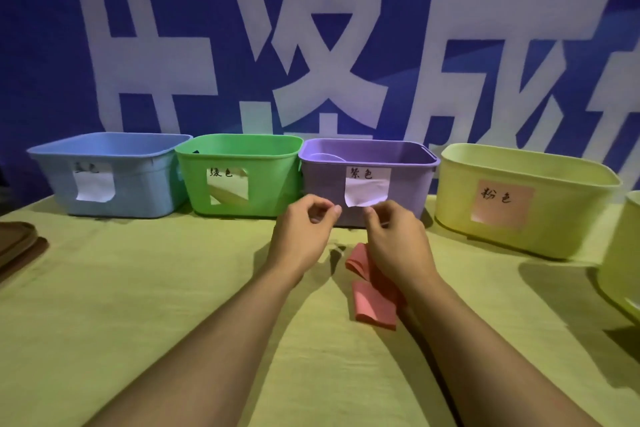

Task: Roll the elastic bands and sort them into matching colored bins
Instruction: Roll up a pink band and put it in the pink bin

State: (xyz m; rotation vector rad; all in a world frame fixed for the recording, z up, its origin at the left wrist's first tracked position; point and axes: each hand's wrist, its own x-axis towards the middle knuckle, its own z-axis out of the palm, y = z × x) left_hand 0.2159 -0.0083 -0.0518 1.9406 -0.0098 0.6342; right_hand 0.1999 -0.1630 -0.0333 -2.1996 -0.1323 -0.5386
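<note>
Pink band [372,291] lies flat, folded, loose on yellow-green cloth [138,305], partly under right wrist, in front of purple bin [367,184]. Left hand [304,236] and right hand [394,239] raised just before purple bin, fingers curled, thumb meeting forefinger; whether they pinch anything, cannot tell. Bins in row: blue [114,177], green [239,177], purple, yellow [519,204], each labelled. Purple bin shows pale curved item inside; other contents hidden.
</note>
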